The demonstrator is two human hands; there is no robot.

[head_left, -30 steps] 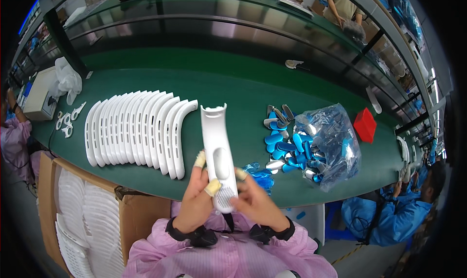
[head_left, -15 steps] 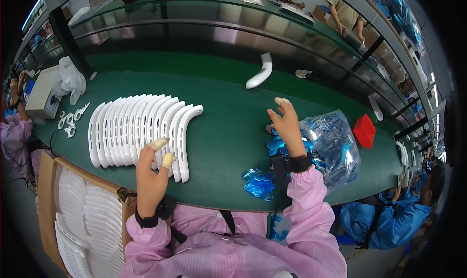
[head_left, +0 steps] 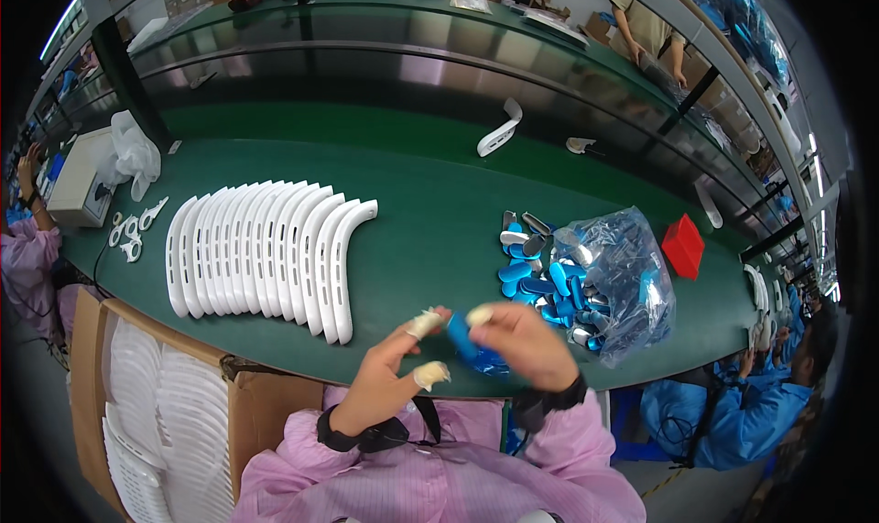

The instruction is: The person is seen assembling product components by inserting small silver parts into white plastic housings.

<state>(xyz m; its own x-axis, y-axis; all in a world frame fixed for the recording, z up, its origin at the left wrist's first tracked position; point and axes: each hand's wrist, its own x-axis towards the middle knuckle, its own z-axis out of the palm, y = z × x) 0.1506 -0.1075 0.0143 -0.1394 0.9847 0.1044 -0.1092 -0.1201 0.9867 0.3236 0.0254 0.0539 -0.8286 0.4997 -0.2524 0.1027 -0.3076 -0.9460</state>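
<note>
Near the table's front edge my right hand [head_left: 528,345] is closed, pinching a small blue film-covered piece [head_left: 461,334] that is blurred by motion. My left hand [head_left: 389,374] is beside it, its thumb and fingers apart and yellowish covers on two fingertips; one fingertip comes close to the blue piece. Crumpled blue film [head_left: 488,364] lies partly hidden behind my right hand. Several small oval blue and silver pieces [head_left: 536,285] lie in a heap, spilling from a clear plastic bag [head_left: 632,285] on the right.
Several curved white slotted parts [head_left: 265,248] stand in a row at left; another white part [head_left: 500,135] lies at the far side. A cardboard box [head_left: 247,404] of white parts is at lower left. A red bin [head_left: 683,246], white tape dispensers [head_left: 133,230] and a metal frame surround the table.
Both hands have drawn together at the front edge, the right bringing a blue piece from the heap. The white part at the far side has turned over and shifted slightly right.
</note>
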